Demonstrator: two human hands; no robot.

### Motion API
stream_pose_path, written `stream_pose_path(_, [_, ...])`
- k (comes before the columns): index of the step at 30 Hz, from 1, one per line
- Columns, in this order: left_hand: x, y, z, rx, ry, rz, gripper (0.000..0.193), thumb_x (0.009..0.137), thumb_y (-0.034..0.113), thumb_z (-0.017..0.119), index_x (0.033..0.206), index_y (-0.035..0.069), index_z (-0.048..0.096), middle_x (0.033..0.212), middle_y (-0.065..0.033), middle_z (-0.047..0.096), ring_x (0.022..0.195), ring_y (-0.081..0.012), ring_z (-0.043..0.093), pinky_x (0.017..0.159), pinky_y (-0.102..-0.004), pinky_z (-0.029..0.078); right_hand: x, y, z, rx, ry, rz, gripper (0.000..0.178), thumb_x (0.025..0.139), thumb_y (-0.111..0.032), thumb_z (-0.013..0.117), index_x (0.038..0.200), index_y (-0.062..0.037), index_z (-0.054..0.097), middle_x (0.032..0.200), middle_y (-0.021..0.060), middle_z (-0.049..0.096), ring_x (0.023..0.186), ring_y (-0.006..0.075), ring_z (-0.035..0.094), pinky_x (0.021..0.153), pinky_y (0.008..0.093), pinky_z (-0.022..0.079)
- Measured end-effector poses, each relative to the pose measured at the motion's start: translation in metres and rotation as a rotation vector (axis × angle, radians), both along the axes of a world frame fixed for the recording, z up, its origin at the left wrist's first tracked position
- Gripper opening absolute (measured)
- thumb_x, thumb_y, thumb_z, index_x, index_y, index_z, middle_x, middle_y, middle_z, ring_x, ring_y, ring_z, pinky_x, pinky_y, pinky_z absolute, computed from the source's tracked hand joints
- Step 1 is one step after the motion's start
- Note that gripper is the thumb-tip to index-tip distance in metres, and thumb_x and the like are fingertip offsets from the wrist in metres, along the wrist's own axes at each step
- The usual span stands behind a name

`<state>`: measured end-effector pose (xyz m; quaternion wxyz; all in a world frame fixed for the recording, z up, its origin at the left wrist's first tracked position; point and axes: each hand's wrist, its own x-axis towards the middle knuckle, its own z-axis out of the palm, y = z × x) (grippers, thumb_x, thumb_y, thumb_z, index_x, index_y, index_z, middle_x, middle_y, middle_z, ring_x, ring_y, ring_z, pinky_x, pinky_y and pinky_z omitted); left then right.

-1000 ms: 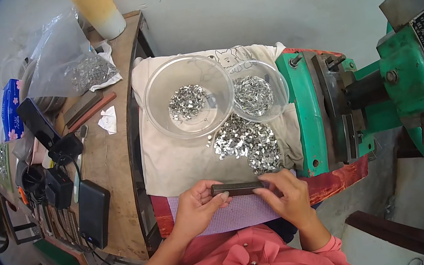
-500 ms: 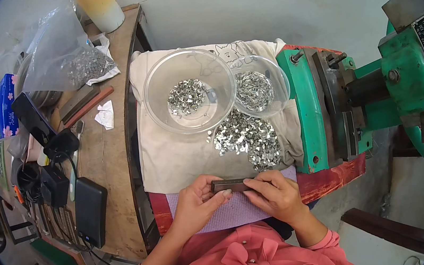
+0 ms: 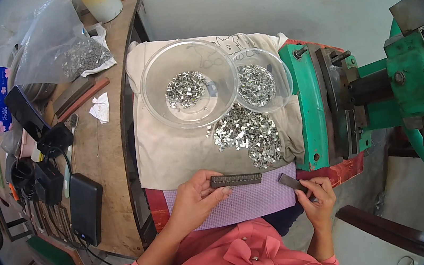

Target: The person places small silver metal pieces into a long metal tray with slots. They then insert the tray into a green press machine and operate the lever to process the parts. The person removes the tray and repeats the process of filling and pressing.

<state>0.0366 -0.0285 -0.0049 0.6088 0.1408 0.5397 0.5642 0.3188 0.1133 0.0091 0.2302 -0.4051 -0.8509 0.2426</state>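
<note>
My left hand (image 3: pixel 199 196) grips one end of a dark slotted metal bar (image 3: pixel 237 179), whose row of small notches faces up. Off to the right, my right hand (image 3: pixel 318 198) pinches a plain dark metal strip (image 3: pixel 291 182) by its near end. The bar and the strip are apart, both over a purple textured mat (image 3: pixel 248 205). Just beyond them, a heap of small shiny metal pieces (image 3: pixel 247 133) lies on a beige cloth (image 3: pixel 165 163). Behind the heap are a large clear plastic tub (image 3: pixel 151 108) with similar pieces and a smaller clear tub (image 3: pixel 287 82) with thin metal pins.
A green press machine (image 3: pixel 311 124) stands close on the right. At left, a wooden table (image 3: pixel 99 174) carries a black power bank (image 3: pixel 87 209), a phone (image 3: pixel 26 113), a plastic bag of small grey parts (image 3: pixel 84 58) and cables. A red board (image 3: pixel 336 178) shows under the cloth.
My right hand has moved away to the right with the strip, uncovering the notched face of the bar. My left hand keeps its hold on the bar. The view has shifted slightly.
</note>
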Motion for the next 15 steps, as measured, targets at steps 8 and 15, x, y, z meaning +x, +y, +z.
stream_pose_path(8, [0.001, 0.000, -0.003, -0.006, -0.005, -0.002, 0.028, 0.098, -0.001, 0.063, 0.123, -0.006, 0.053, 0.114, -0.0155, 0.068, 0.103, -0.0202, 0.071, 0.087, -0.0302, 0.060, -0.046, -0.005, 0.019, 0.045, 0.014, 0.141, 0.040, 0.068, -0.012, 0.090, 0.105, -0.0071, 0.075, 0.092, 0.0059, 0.064, 0.076, 0.0210, 0.060, 0.064, 0.0329, 0.050])
stream_pose_path(15, [-0.004, -0.003, -0.002, -0.004, -0.085, -0.012, 0.025, 0.105, 0.013, 0.057, 0.121, -0.006, 0.055, 0.112, -0.0152, 0.068, 0.099, -0.0194, 0.072, 0.085, -0.0293, 0.060, -0.112, 0.013, 0.017, 0.071, -0.088, 0.540, 0.044, 0.074, -0.018, 0.083, 0.115, -0.0097, 0.069, 0.104, 0.0035, 0.062, 0.101, 0.0265, 0.058, 0.087, 0.0411, 0.046])
